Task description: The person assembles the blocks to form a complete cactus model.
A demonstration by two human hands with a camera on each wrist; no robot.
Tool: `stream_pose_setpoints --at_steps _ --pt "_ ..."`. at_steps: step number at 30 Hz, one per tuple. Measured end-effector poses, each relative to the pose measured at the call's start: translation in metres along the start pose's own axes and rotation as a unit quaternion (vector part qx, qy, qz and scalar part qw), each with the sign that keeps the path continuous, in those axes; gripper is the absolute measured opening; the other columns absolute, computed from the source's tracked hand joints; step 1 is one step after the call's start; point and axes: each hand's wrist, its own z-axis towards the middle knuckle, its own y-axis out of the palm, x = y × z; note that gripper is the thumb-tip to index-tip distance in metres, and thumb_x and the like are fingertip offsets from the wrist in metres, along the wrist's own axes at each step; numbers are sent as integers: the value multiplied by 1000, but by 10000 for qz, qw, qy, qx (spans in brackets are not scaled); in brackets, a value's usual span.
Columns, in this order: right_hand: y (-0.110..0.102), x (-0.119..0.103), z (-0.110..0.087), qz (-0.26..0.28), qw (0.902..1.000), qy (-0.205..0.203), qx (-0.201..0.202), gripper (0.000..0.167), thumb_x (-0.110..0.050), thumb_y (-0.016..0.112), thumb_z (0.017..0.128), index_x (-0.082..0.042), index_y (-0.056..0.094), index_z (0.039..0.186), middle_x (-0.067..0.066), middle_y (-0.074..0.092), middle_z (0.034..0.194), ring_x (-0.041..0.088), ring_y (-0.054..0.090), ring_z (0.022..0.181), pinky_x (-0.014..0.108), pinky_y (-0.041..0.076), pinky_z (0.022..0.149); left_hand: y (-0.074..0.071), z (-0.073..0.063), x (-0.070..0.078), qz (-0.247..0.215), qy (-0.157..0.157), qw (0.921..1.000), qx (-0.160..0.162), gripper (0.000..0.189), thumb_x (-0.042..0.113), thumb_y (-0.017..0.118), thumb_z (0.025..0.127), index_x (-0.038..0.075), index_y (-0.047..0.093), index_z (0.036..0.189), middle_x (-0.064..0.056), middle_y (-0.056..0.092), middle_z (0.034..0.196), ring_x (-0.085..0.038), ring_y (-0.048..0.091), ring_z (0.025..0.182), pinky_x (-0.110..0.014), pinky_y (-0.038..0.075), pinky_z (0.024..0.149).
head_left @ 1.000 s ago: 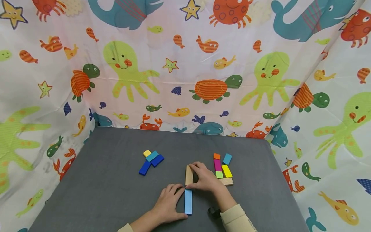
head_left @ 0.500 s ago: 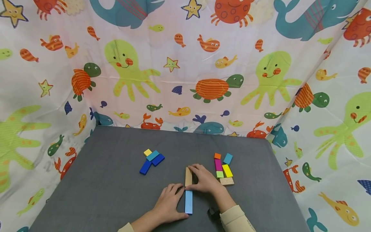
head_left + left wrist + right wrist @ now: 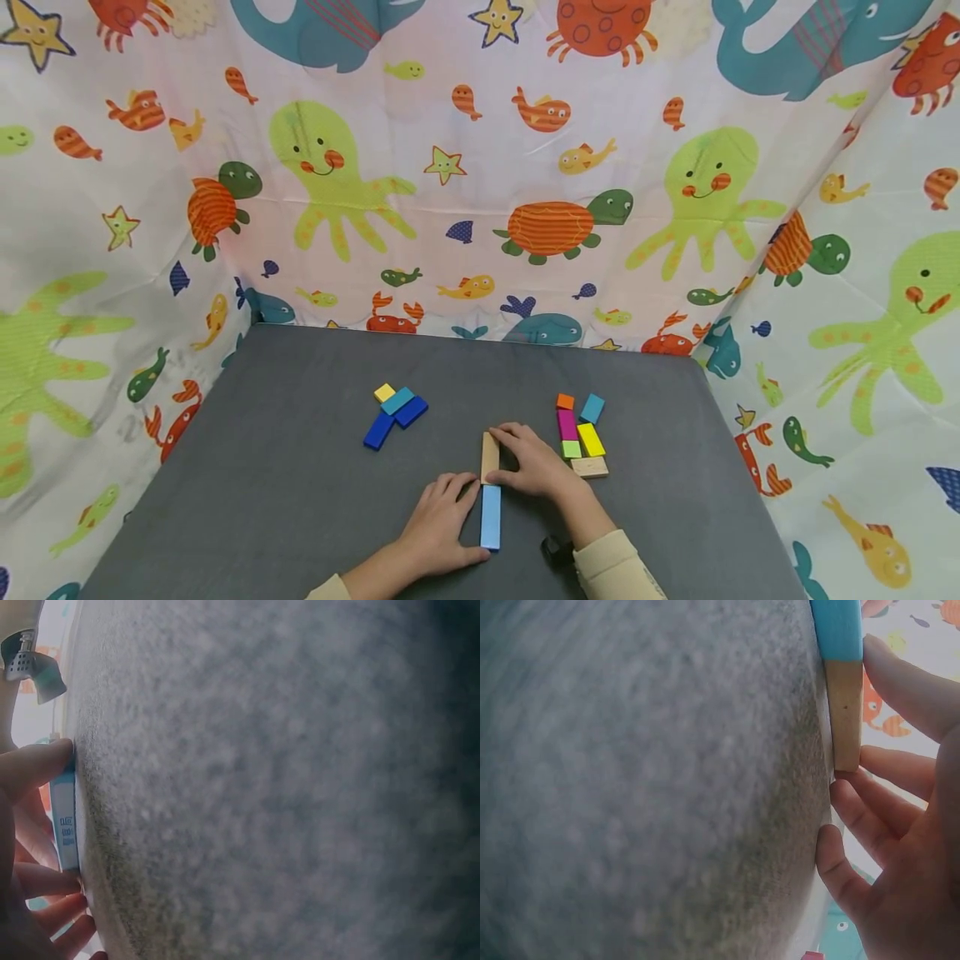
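Two slim blocks lie end to end on the grey table, forming one line. The nearer is a light blue block (image 3: 491,518); my left hand (image 3: 442,533) pinches it lengthwise, thumb at its near end and index finger at its far end. Small printing marks its side in the left wrist view. Beyond it is a natural wood block (image 3: 490,454), held at its two ends between thumb and index finger of my right hand (image 3: 536,462). In the right wrist view the bare wood block (image 3: 845,712) meets the blue block (image 3: 838,630) end to end.
Left of the hands lies a cluster of blue, teal and yellow blocks (image 3: 397,402). To the right, beyond the right wrist, are orange, magenta, green, yellow and blue blocks, with a plain wood block (image 3: 589,467) nearest. A sea-animal curtain (image 3: 465,192) surrounds the table (image 3: 300,433).
Both hands keep their hold on the two blocks, which have shifted only very slightly. The head view has moved a little. The other blocks stay in place.
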Motion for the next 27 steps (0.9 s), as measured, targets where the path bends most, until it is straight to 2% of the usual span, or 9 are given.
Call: stream_pose_setpoints --at_steps 4,9,12,17,27 --pt "0 2 -1 0 10000 -24 60 77 -48 80 94 -13 53 156 11 53 154 32 52 136 56 47 114 2 -1 1 -22 61 10000 49 102 73 76 84 15 45 162 -6 42 163 -29 40 144 -58 39 117" --pt "-2 1 0 27 9999 -44 87 74 -44 81 94 -12 55 155 12 54 152 33 52 136 56 47 114 4 -3 0 -131 277 9995 91 98 66 76 88 34 30 169 -6 38 166 -31 40 144 -61 39 116" --pt "-3 1 1 54 10000 -31 63 74 -44 81 94 -13 55 155 12 54 152 34 52 137 57 47 114 4 -4 0 12 456 9989 114 87 65 74 91 43 34 165 2 34 170 -29 42 143 -60 40 114" --pt "-3 2 2 -88 9999 -53 46 75 -46 80 94 -13 54 156 11 53 153 33 51 138 57 47 114 2 -5 1 296 612 9976 148 76 68 69 94 45 42 161 12 25 175 -25 43 141 -58 42 111" --pt "-5 1 1 30 9999 -1 -133 76 -46 80 94 -14 52 157 11 52 156 34 50 138 58 46 115 -1 -7 3 383 531 9978 32 75 68 67 95 46 41 161 12 29 174 -25 45 141 -55 44 112"
